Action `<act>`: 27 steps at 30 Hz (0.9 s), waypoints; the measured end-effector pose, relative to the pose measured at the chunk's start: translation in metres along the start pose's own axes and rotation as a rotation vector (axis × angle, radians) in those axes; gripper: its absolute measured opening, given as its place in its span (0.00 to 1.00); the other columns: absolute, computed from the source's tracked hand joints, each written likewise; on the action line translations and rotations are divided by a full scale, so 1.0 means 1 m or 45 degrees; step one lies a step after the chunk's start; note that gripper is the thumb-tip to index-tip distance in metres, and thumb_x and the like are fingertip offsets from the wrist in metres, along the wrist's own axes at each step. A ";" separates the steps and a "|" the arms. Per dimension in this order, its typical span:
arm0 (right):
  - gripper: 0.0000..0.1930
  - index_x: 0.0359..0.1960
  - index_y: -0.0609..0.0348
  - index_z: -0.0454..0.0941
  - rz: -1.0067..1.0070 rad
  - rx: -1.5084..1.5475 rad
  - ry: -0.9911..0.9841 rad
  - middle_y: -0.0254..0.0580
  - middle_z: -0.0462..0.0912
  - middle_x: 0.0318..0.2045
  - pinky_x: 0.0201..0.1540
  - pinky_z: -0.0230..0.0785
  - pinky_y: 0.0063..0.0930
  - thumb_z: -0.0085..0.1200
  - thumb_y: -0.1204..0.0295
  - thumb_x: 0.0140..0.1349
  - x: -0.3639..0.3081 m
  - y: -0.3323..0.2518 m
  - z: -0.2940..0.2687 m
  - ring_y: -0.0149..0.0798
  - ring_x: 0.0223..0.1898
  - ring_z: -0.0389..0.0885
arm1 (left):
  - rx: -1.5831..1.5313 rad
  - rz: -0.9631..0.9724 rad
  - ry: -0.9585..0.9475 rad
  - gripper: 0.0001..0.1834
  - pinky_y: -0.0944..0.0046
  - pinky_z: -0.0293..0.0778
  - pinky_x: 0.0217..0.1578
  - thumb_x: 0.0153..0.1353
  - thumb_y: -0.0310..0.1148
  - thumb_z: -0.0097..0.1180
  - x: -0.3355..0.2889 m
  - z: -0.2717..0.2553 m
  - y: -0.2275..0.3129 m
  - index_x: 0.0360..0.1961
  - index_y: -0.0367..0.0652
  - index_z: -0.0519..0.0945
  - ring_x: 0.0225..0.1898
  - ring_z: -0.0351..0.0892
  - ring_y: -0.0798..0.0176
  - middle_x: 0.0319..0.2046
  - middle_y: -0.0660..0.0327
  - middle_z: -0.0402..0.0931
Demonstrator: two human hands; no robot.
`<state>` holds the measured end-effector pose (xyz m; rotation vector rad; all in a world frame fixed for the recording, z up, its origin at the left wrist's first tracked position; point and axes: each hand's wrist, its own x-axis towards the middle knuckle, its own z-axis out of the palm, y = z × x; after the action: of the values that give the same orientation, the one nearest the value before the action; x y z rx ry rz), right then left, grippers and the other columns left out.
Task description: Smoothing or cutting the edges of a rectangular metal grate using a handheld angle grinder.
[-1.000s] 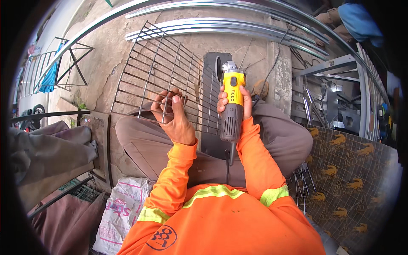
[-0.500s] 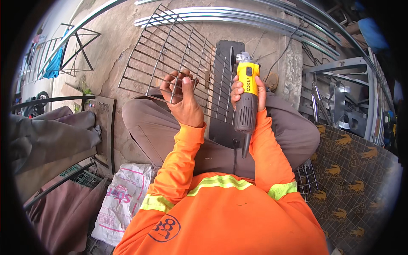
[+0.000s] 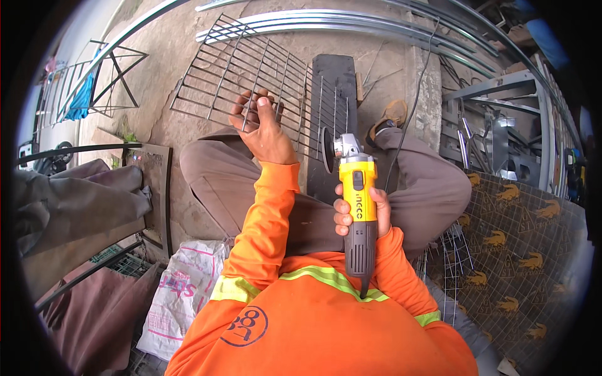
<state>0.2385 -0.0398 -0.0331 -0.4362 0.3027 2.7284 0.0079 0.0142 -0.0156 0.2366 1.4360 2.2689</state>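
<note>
My left hand is closed on the near edge of a dark metal wire grid, its fingers curled round the bars. The grid is tilted, its left part raised and its right part over a dark board between my legs. In my right hand is a yellow and dark grey angle grinder, gripped round its body, near my torso. Its disc stands edge-up just right of the grid's near bars; I cannot tell whether they touch. The grinder's tail points at my orange shirt.
Long metal profiles lie across the ground at the far side. A metal frame stands at right, beside a dark patterned panel. A white sack lies at lower left. A cable runs past my foot.
My right hand has drawn the grinder back toward my torso. The left hand and the grid have shifted slightly left and away. My right foot now shows more.
</note>
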 end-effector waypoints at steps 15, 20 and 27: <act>0.30 0.54 0.61 0.70 0.104 -0.025 -0.031 0.47 0.78 0.35 0.37 0.77 0.43 0.59 0.51 0.59 -0.004 -0.020 -0.004 0.43 0.32 0.80 | -0.001 -0.036 0.017 0.18 0.62 0.76 0.47 0.70 0.28 0.55 0.000 0.010 0.003 0.58 0.47 0.65 0.45 0.76 0.70 0.47 0.63 0.77; 0.29 0.53 0.63 0.70 0.065 0.036 -0.126 0.46 0.78 0.36 0.37 0.77 0.43 0.59 0.51 0.61 0.047 -0.067 -0.010 0.42 0.33 0.81 | -0.031 -0.053 0.026 0.19 0.59 0.76 0.50 0.69 0.27 0.56 -0.002 0.002 0.003 0.58 0.48 0.65 0.47 0.75 0.68 0.49 0.62 0.76; 0.25 0.46 0.63 0.71 -0.109 -0.456 0.146 0.46 0.79 0.32 0.32 0.80 0.36 0.59 0.53 0.60 0.122 -0.145 0.018 0.39 0.29 0.82 | 0.002 -0.088 -0.018 0.24 0.53 0.75 0.55 0.66 0.28 0.60 0.004 -0.002 0.004 0.59 0.48 0.64 0.50 0.75 0.64 0.51 0.58 0.76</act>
<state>0.1806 0.1360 -0.0792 -0.6853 -0.1778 2.6794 0.0026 0.0128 -0.0128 0.2000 1.4171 2.2068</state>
